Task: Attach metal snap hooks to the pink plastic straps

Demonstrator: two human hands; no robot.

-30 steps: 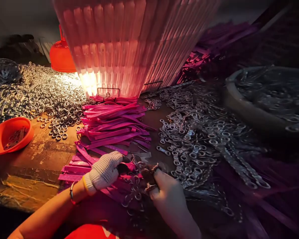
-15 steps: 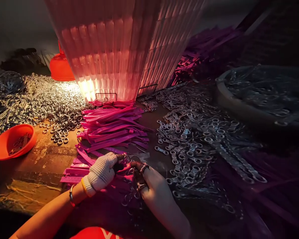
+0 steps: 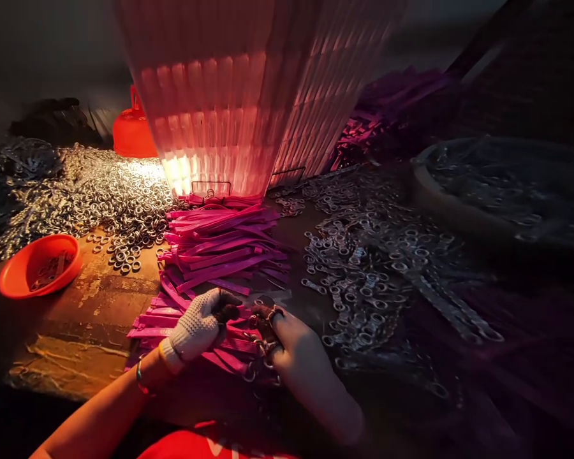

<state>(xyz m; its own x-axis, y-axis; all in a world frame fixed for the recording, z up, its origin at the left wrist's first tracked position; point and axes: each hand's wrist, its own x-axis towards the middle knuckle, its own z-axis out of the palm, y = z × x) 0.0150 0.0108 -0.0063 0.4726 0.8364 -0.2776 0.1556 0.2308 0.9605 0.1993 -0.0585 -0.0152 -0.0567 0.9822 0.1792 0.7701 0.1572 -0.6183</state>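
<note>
My left hand (image 3: 196, 325) wears a white dotted knit glove with dark fingertips and is closed in a pinch above a row of magenta straps (image 3: 155, 331). Whatever sits in that pinch is too small and dark to make out. Opposite it, my right hand (image 3: 287, 338) has dark wrappings on its fingers, which are curled inward around something I cannot identify. A narrow gap separates the fingertips of both hands. Below them, a metal ring (image 3: 249, 372) hangs at the strap ends, partly in shadow.
A lit red lamp (image 3: 134, 134) shines on a heap of metal rings (image 3: 119, 204). A red bowl (image 3: 12, 280) stands at left. Ribbed translucent panels (image 3: 220, 121) rise behind more magenta straps (image 3: 220, 255). Metal clasps (image 3: 363, 280) and a large tub (image 3: 430, 185) lie right.
The view has turned slightly, so the scene sits farther right. My fingertips are a little farther apart, and the metal ring below them shows more plainly.
</note>
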